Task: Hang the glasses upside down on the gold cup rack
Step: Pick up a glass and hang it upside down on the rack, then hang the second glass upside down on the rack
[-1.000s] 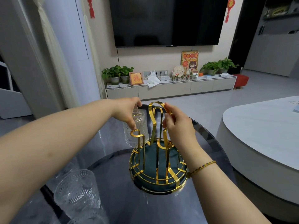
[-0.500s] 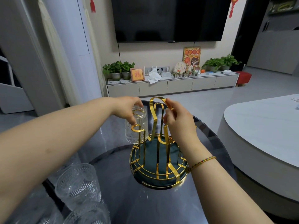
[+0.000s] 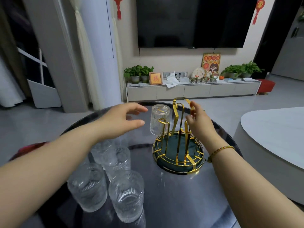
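The gold cup rack, with a dark green round base, stands on the dark round table. One ribbed clear glass hangs upside down on the rack's left hook. My left hand hovers just left of that glass, fingers spread, apart from it. My right hand pinches the rack's top loop on its right side. Several more ribbed glasses stand upright in a cluster at the near left of the table.
A pale oval table stands to the right. Beyond the round table lie open floor, a low TV cabinet with plants and a wall-mounted TV. A red thing shows at the left table edge.
My left hand has let go of the glass and drawn back to the left; the glass now hangs on the hook. The view tilted down, showing more glasses.
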{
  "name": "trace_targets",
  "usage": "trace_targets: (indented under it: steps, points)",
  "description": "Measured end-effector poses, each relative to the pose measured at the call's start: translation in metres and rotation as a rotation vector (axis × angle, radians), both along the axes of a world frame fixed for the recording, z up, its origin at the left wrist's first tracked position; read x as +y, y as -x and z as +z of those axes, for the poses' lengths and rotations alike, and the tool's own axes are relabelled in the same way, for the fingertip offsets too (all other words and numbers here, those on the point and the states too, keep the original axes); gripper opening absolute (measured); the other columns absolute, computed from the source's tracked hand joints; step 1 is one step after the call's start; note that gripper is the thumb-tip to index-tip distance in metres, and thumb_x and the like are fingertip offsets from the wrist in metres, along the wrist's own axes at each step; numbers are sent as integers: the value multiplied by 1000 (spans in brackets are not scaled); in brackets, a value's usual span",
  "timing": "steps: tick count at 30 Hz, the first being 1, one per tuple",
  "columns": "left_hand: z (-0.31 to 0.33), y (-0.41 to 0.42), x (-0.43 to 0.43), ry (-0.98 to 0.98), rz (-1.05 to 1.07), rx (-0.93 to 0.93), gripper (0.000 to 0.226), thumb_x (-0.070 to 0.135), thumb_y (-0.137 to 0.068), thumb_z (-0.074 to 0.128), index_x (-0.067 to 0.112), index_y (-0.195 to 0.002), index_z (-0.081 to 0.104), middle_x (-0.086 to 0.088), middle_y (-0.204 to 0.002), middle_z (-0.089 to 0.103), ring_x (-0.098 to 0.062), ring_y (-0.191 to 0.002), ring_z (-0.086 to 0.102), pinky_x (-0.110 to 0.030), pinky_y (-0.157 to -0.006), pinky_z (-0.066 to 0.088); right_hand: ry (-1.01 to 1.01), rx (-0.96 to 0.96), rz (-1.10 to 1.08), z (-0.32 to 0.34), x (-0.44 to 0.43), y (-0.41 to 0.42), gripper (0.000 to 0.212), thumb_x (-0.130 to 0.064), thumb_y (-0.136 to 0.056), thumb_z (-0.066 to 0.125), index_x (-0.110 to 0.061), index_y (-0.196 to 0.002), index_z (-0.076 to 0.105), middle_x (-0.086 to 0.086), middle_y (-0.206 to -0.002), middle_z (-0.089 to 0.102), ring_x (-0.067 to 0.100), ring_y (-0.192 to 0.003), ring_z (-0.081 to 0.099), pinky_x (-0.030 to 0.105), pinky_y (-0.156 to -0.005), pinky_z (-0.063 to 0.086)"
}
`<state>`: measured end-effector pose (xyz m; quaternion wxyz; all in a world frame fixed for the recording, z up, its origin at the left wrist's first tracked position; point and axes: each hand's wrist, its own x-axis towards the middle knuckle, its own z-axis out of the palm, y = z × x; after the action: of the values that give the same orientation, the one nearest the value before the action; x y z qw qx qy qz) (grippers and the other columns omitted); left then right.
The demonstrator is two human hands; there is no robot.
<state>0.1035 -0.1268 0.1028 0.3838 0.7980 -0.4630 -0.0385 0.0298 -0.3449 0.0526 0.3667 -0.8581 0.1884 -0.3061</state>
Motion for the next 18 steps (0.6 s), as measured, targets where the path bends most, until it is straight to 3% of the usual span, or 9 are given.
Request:
trace_targets:
  steps: [1,3,4,6,9,12,14,16,18]
  points:
    - [-5,9,13,74,24,28,31,12,-79,61,39,-90,52,25,-96,52,11,-93,48,-4,-79,39,-4,-14,-4,-1,5,4,50,-11,-88,47,-16,-133,28,-2,-97,49,15,-74,52,34,-68,46]
    - [-19,29,42,222,107,99,35,4,-77,60,37,-86,54,19,-95,57,8,-89,53,-3,-76,43,26,-25,-36,-7,18,13,53,-12,-84,53,-12,-132,30,7,-115,53,23,-102,53,38,-88,44]
    - [-27,38,54,289,153,133,35,0,-77,60,34,-85,55,15,-94,59,7,-86,56,-1,-75,43,55,-30,-69,-10,23,17,54,-12,-83,55,-10,-131,30,13,-126,48,27,-117,44,40,-99,37]
    - [-46,57,81,404,250,192,33,-4,-76,58,28,-84,57,10,-92,61,10,-78,60,1,-71,42,108,-22,-113,-14,36,28,55,-12,-83,56,-8,-132,30,17,-136,40,29,-128,31,41,-108,24]
    - [-83,84,109,534,389,269,31,-8,-76,56,23,-78,60,6,-83,65,14,-70,60,2,-65,42,140,-53,-138,-26,54,47,53,-12,-82,57,-6,-130,34,16,-136,41,28,-128,31,35,-107,21]
    - [-127,107,117,591,459,431,33,-14,-74,55,19,-72,61,6,-58,71,8,-62,63,-1,-61,45,29,-109,-56,-51,85,70,49,-8,-81,58,-8,-126,38,12,-127,46,20,-117,41,32,-103,31]
    - [-154,119,113,585,457,521,35,-18,-71,54,16,-71,60,7,-56,71,6,-58,63,-2,-58,45,-55,-68,56,-74,109,83,49,-4,-80,58,-10,-124,39,7,-120,47,17,-108,45,26,-95,36]
    - [-174,123,106,550,465,556,35,-19,-70,55,15,-76,59,-2,-71,70,3,-60,63,-3,-58,46,-196,10,181,-94,128,91,53,-3,-79,58,-14,-126,35,4,-120,44,19,-108,47,24,-91,38]
    - [-189,125,97,474,445,595,39,-17,-70,58,10,-99,54,-11,-97,59,-9,-79,61,-11,-69,47,-327,133,328,-107,140,95,67,-7,-78,61,-20,-132,23,0,-124,40,15,-112,43,23,-93,35]
